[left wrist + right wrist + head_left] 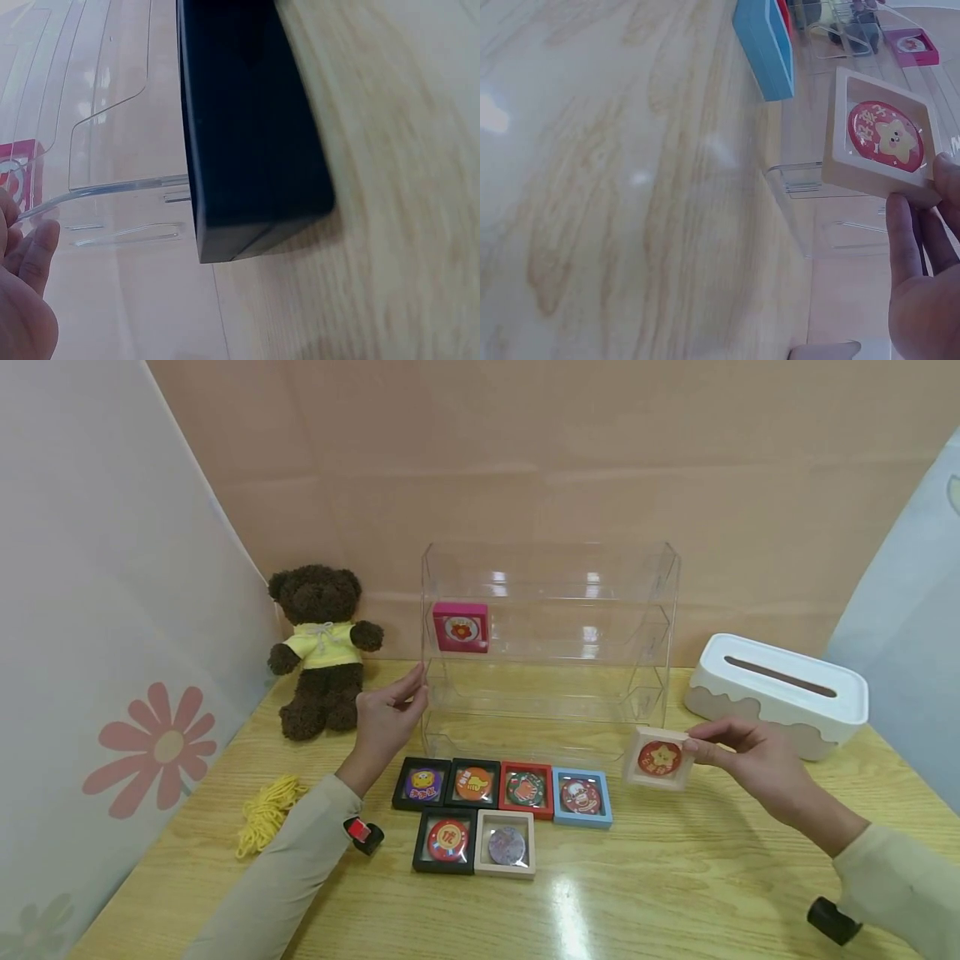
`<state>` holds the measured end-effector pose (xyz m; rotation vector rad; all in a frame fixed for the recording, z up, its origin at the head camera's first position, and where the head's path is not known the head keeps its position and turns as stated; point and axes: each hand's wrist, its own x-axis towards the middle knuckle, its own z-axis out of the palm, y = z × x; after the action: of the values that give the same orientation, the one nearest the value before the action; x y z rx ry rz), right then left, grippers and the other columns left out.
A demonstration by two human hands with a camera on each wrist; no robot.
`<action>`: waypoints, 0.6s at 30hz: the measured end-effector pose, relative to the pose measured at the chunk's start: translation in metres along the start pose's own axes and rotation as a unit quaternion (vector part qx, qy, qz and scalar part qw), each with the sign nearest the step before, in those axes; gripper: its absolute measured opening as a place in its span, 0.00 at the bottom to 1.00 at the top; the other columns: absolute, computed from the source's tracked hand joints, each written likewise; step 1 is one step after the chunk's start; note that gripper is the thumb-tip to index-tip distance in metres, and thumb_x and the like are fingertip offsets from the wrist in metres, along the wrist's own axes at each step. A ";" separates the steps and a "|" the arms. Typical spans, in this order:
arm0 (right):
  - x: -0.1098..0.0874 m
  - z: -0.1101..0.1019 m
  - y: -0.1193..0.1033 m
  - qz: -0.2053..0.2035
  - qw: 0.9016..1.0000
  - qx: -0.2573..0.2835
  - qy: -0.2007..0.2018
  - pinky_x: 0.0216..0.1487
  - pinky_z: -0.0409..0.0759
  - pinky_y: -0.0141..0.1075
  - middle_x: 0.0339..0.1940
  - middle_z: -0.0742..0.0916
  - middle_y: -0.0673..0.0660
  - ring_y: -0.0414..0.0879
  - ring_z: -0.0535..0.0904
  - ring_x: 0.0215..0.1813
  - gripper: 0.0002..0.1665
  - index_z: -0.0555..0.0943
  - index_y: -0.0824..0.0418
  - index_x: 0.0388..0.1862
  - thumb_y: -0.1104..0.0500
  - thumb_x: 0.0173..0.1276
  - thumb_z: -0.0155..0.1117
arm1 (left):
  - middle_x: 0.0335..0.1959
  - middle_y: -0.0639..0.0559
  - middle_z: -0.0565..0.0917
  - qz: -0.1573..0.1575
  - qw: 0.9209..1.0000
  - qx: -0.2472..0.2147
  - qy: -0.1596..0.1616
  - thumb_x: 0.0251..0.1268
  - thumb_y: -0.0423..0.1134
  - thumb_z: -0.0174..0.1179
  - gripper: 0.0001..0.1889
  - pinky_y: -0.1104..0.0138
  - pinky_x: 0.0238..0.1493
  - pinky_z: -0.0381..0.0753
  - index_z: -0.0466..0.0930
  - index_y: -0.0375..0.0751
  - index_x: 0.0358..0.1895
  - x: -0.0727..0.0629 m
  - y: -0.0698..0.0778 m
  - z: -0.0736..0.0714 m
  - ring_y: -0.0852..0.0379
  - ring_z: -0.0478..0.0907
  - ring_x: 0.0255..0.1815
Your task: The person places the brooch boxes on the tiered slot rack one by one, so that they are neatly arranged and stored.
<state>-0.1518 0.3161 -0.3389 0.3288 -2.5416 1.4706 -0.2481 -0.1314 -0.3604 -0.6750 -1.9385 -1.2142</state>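
Note:
Between thumb and fingers, my right hand [765, 768] pinches a cream square frame [636, 773] by its right edge, raised above the table. Behind its window sits a round red badge [885, 135] with a yellow star. My left hand [386, 714] pinches the left side edge of a clear tiered display rack [547, 685]; its fingertips meet that edge in the left wrist view. On one of the rack's upper tiers, at the left, stands a magenta frame [461, 646] with a flower badge. In front lie two rows of framed badges, among them a light blue frame [582, 821] and a red frame [527, 812].
A brown teddy bear [322, 643] in a yellow top stands left of the rack. Yellow string [270, 814] lies beside my left forearm. At the right is a white-topped tissue box [780, 693]. The front row holds a black frame [444, 867] and another cream frame [505, 870].

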 end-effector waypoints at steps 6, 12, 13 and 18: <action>0.008 -0.004 -0.004 -0.025 0.999 0.040 0.008 0.35 0.81 0.26 0.36 0.86 0.46 0.35 0.82 0.38 0.07 0.83 0.70 0.40 0.72 0.62 0.65 | 0.37 0.32 0.82 0.000 1.000 0.003 -0.005 0.53 0.17 0.62 0.16 0.66 0.23 0.83 0.79 0.21 0.48 0.005 0.024 -0.004 0.44 0.84 0.33; 0.016 -0.006 -0.013 -0.046 0.992 0.116 0.019 0.35 0.82 0.28 0.36 0.87 0.50 0.39 0.83 0.36 0.07 0.82 0.73 0.39 0.75 0.62 0.63 | 0.38 0.32 0.82 -0.007 1.000 0.003 -0.007 0.54 0.17 0.61 0.16 0.70 0.25 0.83 0.79 0.20 0.48 0.007 0.035 -0.006 0.43 0.84 0.33; 0.017 -0.006 -0.014 -0.048 0.989 0.135 0.020 0.36 0.83 0.29 0.36 0.87 0.52 0.40 0.84 0.35 0.06 0.82 0.74 0.38 0.75 0.61 0.63 | 0.38 0.32 0.82 -0.007 1.000 0.003 -0.007 0.54 0.17 0.61 0.16 0.70 0.25 0.83 0.79 0.20 0.48 0.007 0.035 -0.006 0.43 0.84 0.33; 0.023 -0.006 -0.024 -0.055 0.982 0.181 0.028 0.38 0.82 0.30 0.38 0.87 0.53 0.40 0.84 0.37 0.06 0.83 0.73 0.37 0.76 0.61 0.63 | 0.38 0.31 0.82 -0.011 1.000 0.007 -0.008 0.53 0.17 0.61 0.16 0.67 0.24 0.83 0.79 0.20 0.48 0.006 0.035 -0.007 0.42 0.84 0.33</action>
<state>-0.1663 0.3079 -0.3098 0.4638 -2.1664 1.8658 -0.2234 -0.1230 -0.3354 -0.6596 -1.9710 -1.2100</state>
